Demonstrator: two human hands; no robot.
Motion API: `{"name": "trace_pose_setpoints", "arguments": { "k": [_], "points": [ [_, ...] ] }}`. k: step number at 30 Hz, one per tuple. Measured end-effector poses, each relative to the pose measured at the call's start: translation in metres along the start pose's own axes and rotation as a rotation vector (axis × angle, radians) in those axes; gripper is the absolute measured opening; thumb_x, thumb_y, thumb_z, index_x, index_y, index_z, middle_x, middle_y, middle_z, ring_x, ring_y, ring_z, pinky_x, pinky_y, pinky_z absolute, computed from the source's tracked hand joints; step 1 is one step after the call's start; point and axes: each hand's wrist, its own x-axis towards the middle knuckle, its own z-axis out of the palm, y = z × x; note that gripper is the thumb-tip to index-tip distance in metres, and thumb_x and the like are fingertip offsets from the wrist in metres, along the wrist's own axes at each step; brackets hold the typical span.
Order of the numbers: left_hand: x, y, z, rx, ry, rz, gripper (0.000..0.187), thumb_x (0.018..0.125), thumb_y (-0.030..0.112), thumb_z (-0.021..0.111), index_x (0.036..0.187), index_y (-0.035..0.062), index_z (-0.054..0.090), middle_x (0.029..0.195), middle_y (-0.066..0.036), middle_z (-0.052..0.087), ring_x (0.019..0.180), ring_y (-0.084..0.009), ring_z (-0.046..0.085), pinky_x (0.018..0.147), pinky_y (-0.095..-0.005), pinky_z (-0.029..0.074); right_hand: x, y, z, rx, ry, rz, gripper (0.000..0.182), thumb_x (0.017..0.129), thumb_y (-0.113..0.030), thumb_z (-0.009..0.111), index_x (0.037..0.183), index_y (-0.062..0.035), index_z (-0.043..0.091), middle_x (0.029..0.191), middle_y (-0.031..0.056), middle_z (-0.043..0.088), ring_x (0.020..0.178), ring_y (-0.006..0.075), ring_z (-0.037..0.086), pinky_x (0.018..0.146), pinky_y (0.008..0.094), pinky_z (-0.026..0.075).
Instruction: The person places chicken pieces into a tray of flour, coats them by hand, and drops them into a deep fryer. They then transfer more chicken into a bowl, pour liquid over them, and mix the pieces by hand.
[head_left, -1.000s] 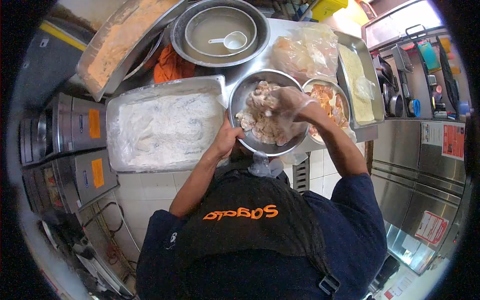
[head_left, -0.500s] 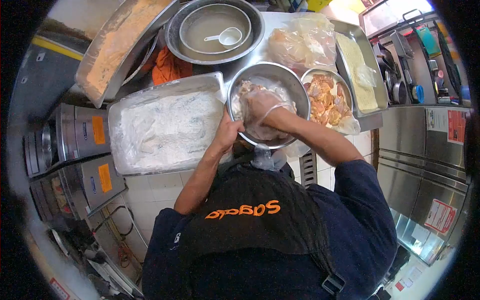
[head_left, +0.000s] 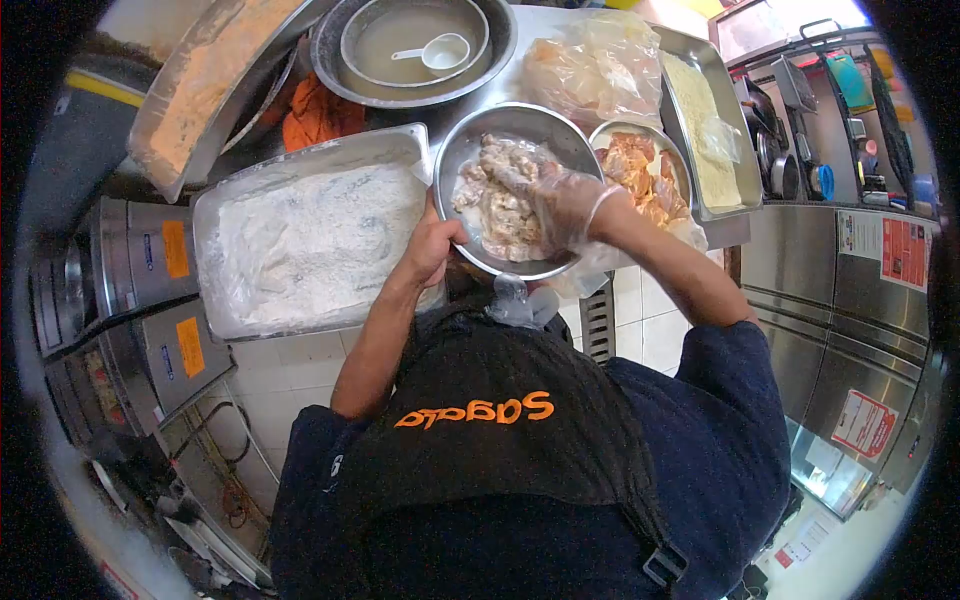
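Note:
My left hand [head_left: 434, 244] is closed on the near-left rim of a round steel bowl [head_left: 452, 150]. Pale, wet, coated meat pieces [head_left: 500, 195] lie in that bowl. Inside its right side is my right hand [head_left: 572, 208], in a clear plastic glove, touching the meat; its fingers are partly hidden, and whether they hold a piece is not clear. Just right of the bowl sits a smaller container with orange-yellow marinated meat [head_left: 645, 180]. To the left stands a rectangular tray [head_left: 420, 150] of white flour [head_left: 320, 235].
Behind are a large basin [head_left: 330, 70] with a white measuring cup [head_left: 445, 54], and a clear bag [head_left: 590, 75] of meat. A crumb tray [head_left: 745, 185] stands right. An orange cloth [head_left: 318, 112] and a tilted tray [head_left: 150, 165] of orange powder are at the back left.
My right hand has moved from the middle of the bowl to its right side, uncovering the meat. The view has shifted slightly. My left hand stays at the rim.

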Motion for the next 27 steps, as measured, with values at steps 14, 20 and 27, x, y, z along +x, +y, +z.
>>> {"name": "trace_pose_setpoints", "arguments": {
  "k": [14, 20, 27],
  "points": [
    [-0.001, -0.002, -0.001, 0.008, 0.037, 0.006, 0.074, 0.059, -0.006, 0.04, 0.128, 0.0079, 0.019, 0.105, -0.011, 0.042, 0.076, -0.0144, 0.05, 0.053, -0.0224, 0.047, 0.022, 0.015, -0.001, 0.604, 0.446, -0.184, 0.058, 0.064, -0.011, 0.061, 0.118, -0.0039, 0.04, 0.11, 0.0245, 0.049, 0.104, 0.0301, 0.049, 0.086, 0.0348, 0.041],
    [0.002, -0.003, 0.0, 0.075, 0.032, 0.047, 0.071, 0.059, -0.006, 0.041, 0.126, 0.0066, 0.022, 0.101, -0.01, 0.043, 0.075, -0.0143, 0.049, 0.054, -0.0228, 0.046, 0.028, -0.045, 0.038, 0.001, 0.589, 0.121, 0.06, 0.064, -0.021, 0.064, 0.117, -0.0086, 0.039, 0.112, 0.0301, 0.04, 0.094, 0.0402, 0.052, 0.079, 0.042, 0.044],
    [0.0, 0.001, -0.001, 0.001, -0.009, 0.02, 0.07, 0.06, -0.006, 0.04, 0.126, 0.0062, 0.021, 0.103, -0.011, 0.043, 0.08, -0.0173, 0.049, 0.058, -0.0252, 0.047, 0.052, 0.011, 0.004, 0.278, 0.247, 0.034, 0.03, 0.063, -0.017, 0.063, 0.088, -0.0018, 0.058, 0.077, 0.0227, 0.057, 0.077, 0.0307, 0.059, 0.063, 0.0377, 0.048]
  ]
}}
